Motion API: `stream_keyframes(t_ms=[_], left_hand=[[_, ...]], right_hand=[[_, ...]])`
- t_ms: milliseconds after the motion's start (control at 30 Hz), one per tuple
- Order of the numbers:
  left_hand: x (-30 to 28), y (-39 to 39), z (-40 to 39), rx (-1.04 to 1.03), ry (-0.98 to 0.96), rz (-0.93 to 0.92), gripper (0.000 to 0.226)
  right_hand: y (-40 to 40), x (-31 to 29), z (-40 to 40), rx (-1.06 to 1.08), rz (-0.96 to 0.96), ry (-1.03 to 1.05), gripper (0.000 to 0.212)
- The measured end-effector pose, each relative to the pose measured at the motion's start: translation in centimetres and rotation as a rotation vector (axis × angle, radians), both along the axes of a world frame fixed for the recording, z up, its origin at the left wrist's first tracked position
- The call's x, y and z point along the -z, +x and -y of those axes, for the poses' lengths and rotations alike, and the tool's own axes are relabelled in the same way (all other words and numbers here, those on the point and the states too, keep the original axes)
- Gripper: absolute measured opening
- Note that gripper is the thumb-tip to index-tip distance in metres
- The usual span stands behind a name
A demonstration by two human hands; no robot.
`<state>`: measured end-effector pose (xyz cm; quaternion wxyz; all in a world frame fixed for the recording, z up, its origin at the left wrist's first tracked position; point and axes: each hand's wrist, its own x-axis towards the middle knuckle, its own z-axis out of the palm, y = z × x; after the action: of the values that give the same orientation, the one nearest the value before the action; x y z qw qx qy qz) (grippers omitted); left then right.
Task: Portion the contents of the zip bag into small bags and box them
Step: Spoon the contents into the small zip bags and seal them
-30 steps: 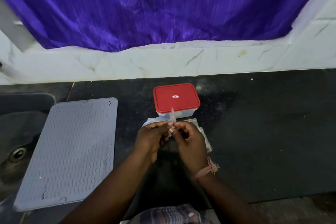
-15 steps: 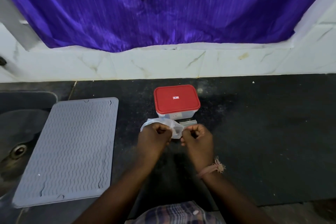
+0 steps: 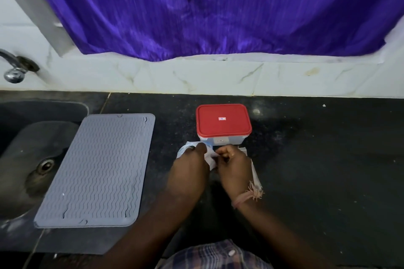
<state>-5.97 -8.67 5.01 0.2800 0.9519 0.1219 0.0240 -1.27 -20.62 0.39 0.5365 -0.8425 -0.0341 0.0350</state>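
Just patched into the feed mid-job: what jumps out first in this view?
A purple curtain fills the top of the view. Below it, a red-lidded box sits closed on the dark counter. Right in front, the left hand and right hand pinch a clear plastic bag between them; a grey mat lies to the left.

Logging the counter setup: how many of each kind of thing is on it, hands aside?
Red-lidded box: 1
Grey ridged mat: 1
Clear plastic bags, bunched in both hands' grip and partly hidden: count unclear
Total: 2 things plus the bags
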Motion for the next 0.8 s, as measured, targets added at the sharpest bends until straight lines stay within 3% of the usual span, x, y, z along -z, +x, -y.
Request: stream_keyframes(t_ms=[167,233,300,367,433,500,600,667,733,800], left_hand=[[0.0,0.5,-2.4,-0.137,0.078,0.117,0.017],[0.5,1.3,-4.2,-0.245,0.118,0.047,0.014],[1.3,1.9,-5.7,-0.357,0.097,-0.074,0.015],[2.3,2.2,-6.8,-0.454,-0.133,-0.084,0.008],[3.6,1.8,-7.1,-0.615,-0.490,-0.074,0.003],[5.1,1.0,-7.1,-0.737,-0.722,-0.086,0.006],[6.9,0.0,-6.9,-0.824,-0.893,-0.148,0.024],[7.1,0.4,-7.0,-0.940,-0.979,-0.208,0.024],[6.4,0.8,-6.6,-1.065,-1.015,-0.315,0.020],[5.9,1.2,-5.6,-1.095,-1.099,-0.301,0.017]], right_hand=[[1.0,-1.1,-1.1,-0.143,0.023,0.094,0.009],[1.2,-1.6,-1.4,-0.227,-0.011,0.152,0.005],[1.4,-0.7,-1.3,-0.245,0.027,0.073,0.002],[1.8,1.0,-1.0,-0.212,0.102,-0.130,0.004],[2.1,2.6,-0.9,-0.213,0.083,-0.335,0.016],[2.2,3.6,-1.0,-0.228,0.034,-0.470,0.030],[2.4,4.1,-1.2,-0.200,0.158,-0.718,0.031],[2.7,3.7,-1.3,-0.134,0.217,-0.836,0.030],[3.1,3.5,-1.3,-0.154,0.141,-0.832,0.029],[3.4,3.6,-1.3,-0.231,-0.005,-0.685,0.021]])
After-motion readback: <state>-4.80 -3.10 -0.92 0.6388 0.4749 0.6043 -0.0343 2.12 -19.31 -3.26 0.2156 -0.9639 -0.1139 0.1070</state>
